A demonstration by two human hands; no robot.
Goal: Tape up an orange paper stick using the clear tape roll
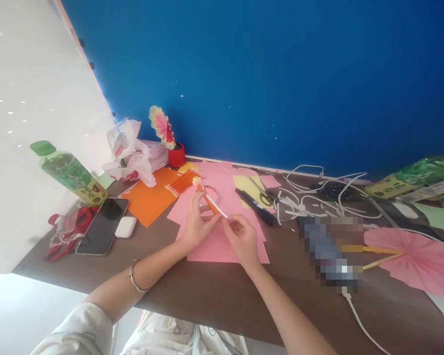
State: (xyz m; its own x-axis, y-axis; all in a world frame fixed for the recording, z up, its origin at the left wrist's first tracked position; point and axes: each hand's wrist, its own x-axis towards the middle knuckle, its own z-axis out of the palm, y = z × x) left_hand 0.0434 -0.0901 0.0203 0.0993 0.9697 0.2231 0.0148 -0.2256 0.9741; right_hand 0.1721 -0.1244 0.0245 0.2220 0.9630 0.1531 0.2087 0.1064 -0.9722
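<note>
Both forearms reach in from the near edge of the desk (207,296), a bracelet (136,278) on the left wrist. Left hand (196,224) and right hand (244,239) meet over a pink paper sheet (214,246), each grip pinched on one orange-and-white folded paper strip (211,201). Its long axis slants up and away to the left; the right fingers pinch its near end, the left its middle. Just beyond lie more orange strips (181,183) on orange paper (151,199), scissors (261,192) to the right, a phone (102,226) far left.
</note>
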